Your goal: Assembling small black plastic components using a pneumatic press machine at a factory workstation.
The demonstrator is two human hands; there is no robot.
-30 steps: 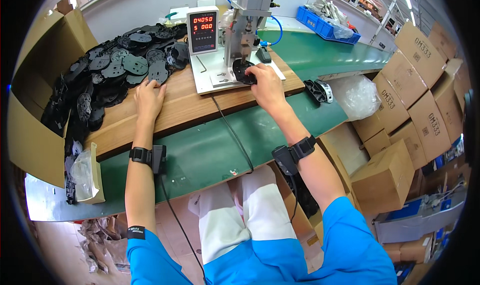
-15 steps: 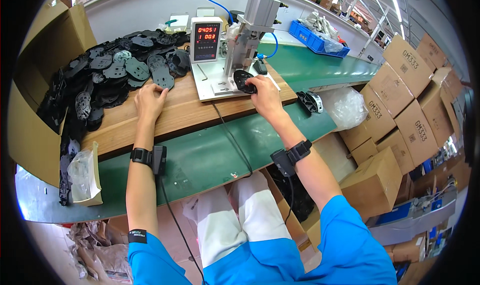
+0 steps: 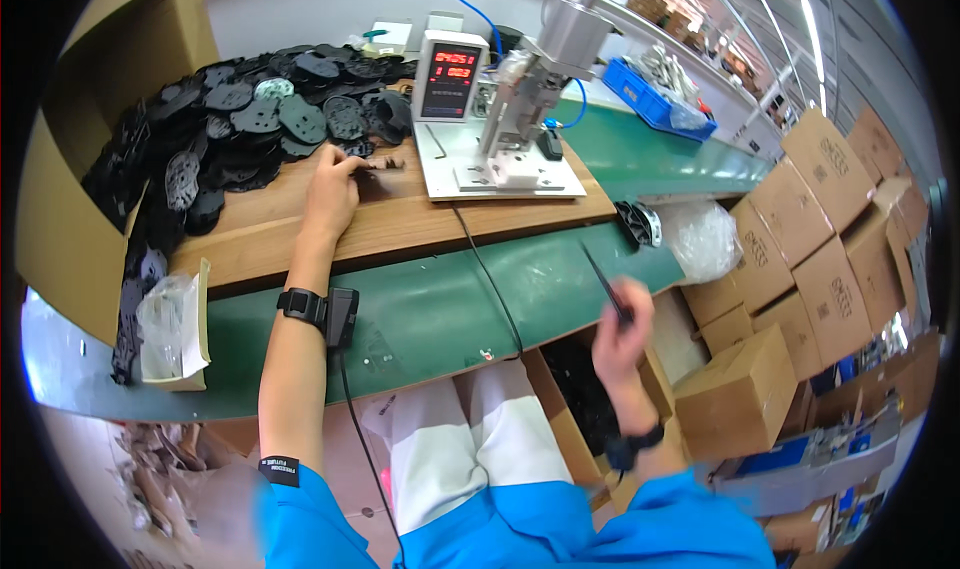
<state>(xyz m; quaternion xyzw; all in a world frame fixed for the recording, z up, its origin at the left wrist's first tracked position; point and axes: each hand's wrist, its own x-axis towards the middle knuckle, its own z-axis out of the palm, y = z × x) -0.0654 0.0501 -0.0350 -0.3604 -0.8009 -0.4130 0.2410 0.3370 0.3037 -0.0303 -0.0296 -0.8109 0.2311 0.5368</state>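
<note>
My left hand (image 3: 332,187) is over the wooden board, fingers pinched on the edge of a dark plastic plate (image 3: 384,165) that is smeared by motion. Beside it spreads a large heap of black and grey oval plastic plates (image 3: 255,119). Out over the bench's front edge, my right hand (image 3: 622,337) grips a thin black plastic plate (image 3: 606,285), seen nearly edge-on and blurred. Below that hand an open carton (image 3: 548,401) holds black parts. The bench press (image 3: 530,94) stands on its white base, with a pale block (image 3: 516,169) under its head and no plate on it.
A box with a red-lit display (image 3: 450,77) stands left of the press; a black cable crosses the green bench (image 3: 430,319). At right are a curved black-and-white part (image 3: 640,225), a clear plastic bag (image 3: 700,237), a blue crate (image 3: 655,99) and stacked cartons (image 3: 800,239).
My right hand has lifted the black plate off the press and carried it right and toward me. My left hand has moved right along the board with a plate from the heap's edge.
</note>
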